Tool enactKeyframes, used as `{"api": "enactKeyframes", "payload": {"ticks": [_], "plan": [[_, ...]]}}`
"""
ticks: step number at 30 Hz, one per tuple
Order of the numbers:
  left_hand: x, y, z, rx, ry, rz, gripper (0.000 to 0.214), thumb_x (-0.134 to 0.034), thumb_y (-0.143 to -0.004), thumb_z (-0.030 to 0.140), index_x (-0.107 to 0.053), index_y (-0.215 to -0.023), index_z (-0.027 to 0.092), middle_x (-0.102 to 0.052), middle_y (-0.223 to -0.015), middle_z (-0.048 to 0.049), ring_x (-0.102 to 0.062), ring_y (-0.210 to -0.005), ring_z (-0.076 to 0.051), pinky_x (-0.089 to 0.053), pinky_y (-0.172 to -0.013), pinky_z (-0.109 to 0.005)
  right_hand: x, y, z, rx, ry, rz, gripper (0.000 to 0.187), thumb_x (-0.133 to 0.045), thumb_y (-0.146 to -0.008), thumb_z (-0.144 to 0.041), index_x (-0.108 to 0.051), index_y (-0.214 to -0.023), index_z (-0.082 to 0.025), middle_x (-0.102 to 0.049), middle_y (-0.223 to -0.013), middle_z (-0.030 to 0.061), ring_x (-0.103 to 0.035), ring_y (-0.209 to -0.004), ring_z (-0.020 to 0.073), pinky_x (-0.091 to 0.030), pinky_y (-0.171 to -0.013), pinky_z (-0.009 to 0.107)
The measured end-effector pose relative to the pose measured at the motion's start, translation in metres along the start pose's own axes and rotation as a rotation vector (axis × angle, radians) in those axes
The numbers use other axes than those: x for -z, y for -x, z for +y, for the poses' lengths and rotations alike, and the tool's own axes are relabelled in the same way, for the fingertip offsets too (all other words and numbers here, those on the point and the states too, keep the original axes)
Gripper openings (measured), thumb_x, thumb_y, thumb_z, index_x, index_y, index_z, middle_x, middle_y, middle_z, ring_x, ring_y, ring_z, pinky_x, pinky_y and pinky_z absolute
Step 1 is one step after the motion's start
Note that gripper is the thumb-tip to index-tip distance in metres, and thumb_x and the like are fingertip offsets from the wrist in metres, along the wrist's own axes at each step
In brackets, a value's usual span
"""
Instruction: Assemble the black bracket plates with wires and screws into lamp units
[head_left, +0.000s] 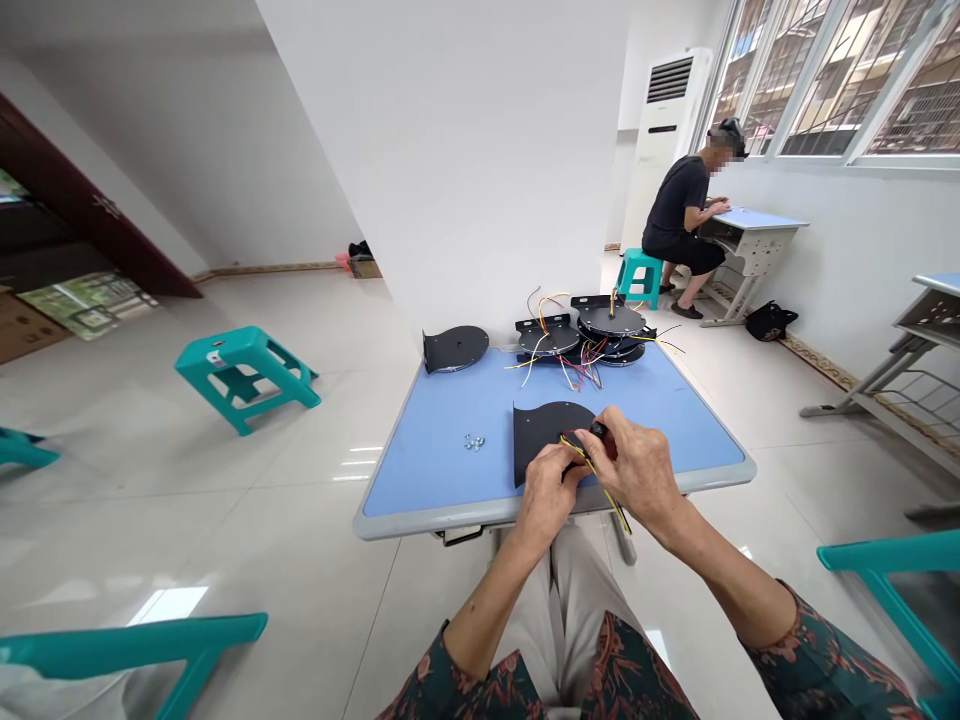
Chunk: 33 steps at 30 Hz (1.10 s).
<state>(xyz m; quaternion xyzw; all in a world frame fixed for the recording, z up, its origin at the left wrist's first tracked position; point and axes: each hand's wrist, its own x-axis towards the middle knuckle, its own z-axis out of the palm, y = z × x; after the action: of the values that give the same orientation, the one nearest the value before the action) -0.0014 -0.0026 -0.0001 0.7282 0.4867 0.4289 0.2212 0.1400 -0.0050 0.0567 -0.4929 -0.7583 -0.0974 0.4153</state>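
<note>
1. Two hands of yours, left hand (549, 492) and right hand (643, 468), meet over the near part of the blue tabletop (424, 440), at the black bracket plate (541, 428).
2. Your left hand is drawn in narrow beside the yellow and black wires (609, 497), probably to steady the work; whether it grips them or the plate's edge cannot be told.
3. Your right hand pinches a small black piece (598, 429), too covered to identify.
4. The plate lies right before you, bent flange to the left, apparently leaving the wire side within both hands' reach.
5. Loose screws (474, 442) sit left of it, likely for easy picking.
6. Wired bracket assemblies (611, 322) are piled far right and another black plate (459, 347) lies far left, seemingly parked clear of your working spot.
</note>
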Motion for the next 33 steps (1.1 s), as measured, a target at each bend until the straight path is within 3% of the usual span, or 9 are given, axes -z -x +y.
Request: {"api": "enactKeyframes", "payload": {"ticks": [5,8,12,14,21,26,29,33], "plan": [[0.0,0.001,-0.001,0.005,-0.003,-0.004,0.022,-0.061,-0.082,0.0,-0.07,-0.084,0.019,-0.075,-0.092,-0.0023,-0.068,-0.093,-0.019,-0.052,-0.085,-0.03,-0.008,0.008,-0.009,-0.084,0.078,0.116,0.033,-0.048,-0.102,-0.04,-0.055,-0.076,-0.021,-0.055,-0.054,-0.0023,-0.046,-0.045,0.012,-0.027,-0.049,0.026],[0.0,0.0,-0.001,0.0,0.016,0.008,0.021,-0.062,-0.082,0.0,-0.07,-0.082,0.019,-0.075,-0.09,-0.002,-0.068,-0.091,-0.018,-0.052,-0.083,-0.029,0.0,0.004,-0.007,-0.083,-0.03,0.018,0.03,-0.05,-0.101,-0.04,-0.059,-0.08,-0.02,-0.058,-0.058,-0.0014,-0.049,-0.048,0.0124,-0.032,-0.052,0.025],[-0.001,0.0,-0.001,-0.007,0.053,0.023,0.02,-0.064,-0.083,0.001,-0.071,-0.079,0.02,-0.075,-0.089,-0.0015,-0.069,-0.089,-0.018,-0.053,-0.083,-0.029,0.017,-0.009,0.003,0.013,-0.236,-0.175,0.023,-0.05,-0.101,-0.036,-0.066,-0.103,-0.02,-0.066,-0.071,0.0005,-0.056,-0.058,0.0134,-0.041,-0.06,0.025],[-0.001,0.0,0.0,-0.011,0.055,0.026,0.02,-0.065,-0.082,0.001,-0.071,-0.08,0.02,-0.075,-0.09,-0.0017,-0.069,-0.09,-0.018,-0.053,-0.084,-0.029,0.021,-0.014,0.007,0.06,-0.274,-0.226,0.021,-0.05,-0.101,-0.033,-0.067,-0.1,-0.021,-0.066,-0.073,0.0006,-0.056,-0.059,0.0133,-0.041,-0.061,0.025],[0.0,0.0,0.002,0.022,0.032,0.043,0.02,-0.067,-0.079,0.0,-0.071,-0.083,0.019,-0.075,-0.089,-0.0013,-0.068,-0.089,-0.018,-0.052,-0.084,-0.028,0.013,-0.004,-0.001,0.022,-0.101,-0.119,0.018,-0.05,-0.1,-0.028,-0.061,-0.089,-0.02,-0.07,-0.078,0.0028,-0.058,-0.059,0.0134,-0.034,-0.056,0.025],[0.002,-0.001,0.004,0.017,0.061,0.027,0.023,-0.063,-0.081,-0.002,-0.071,-0.08,0.019,-0.074,-0.086,-0.0004,-0.067,-0.087,-0.016,-0.051,-0.082,-0.026,0.003,0.005,-0.004,-0.072,0.029,-0.042,0.025,-0.049,-0.101,-0.037,-0.061,-0.089,-0.019,-0.066,-0.064,0.0013,-0.056,-0.051,0.0151,-0.029,-0.052,0.027],[0.002,-0.001,0.004,0.018,0.073,0.022,0.023,-0.065,-0.082,-0.001,-0.072,-0.081,0.02,-0.074,-0.086,-0.0001,-0.067,-0.087,-0.016,-0.051,-0.083,-0.027,0.006,0.002,0.002,-0.097,-0.015,-0.074,0.026,-0.048,-0.101,-0.04,-0.061,-0.092,-0.019,-0.064,-0.062,0.0005,-0.056,-0.051,0.0157,-0.032,-0.053,0.027],[0.001,-0.001,0.002,0.018,0.081,0.02,0.02,-0.066,-0.082,0.001,-0.073,-0.082,0.02,-0.075,-0.088,-0.001,-0.068,-0.087,-0.017,-0.052,-0.083,-0.027,0.018,-0.009,0.009,0.005,-0.207,-0.207,0.021,-0.047,-0.101,-0.033,-0.063,-0.105,-0.021,-0.066,-0.07,0.0,-0.059,-0.058,0.0146,-0.04,-0.06,0.025]]}}
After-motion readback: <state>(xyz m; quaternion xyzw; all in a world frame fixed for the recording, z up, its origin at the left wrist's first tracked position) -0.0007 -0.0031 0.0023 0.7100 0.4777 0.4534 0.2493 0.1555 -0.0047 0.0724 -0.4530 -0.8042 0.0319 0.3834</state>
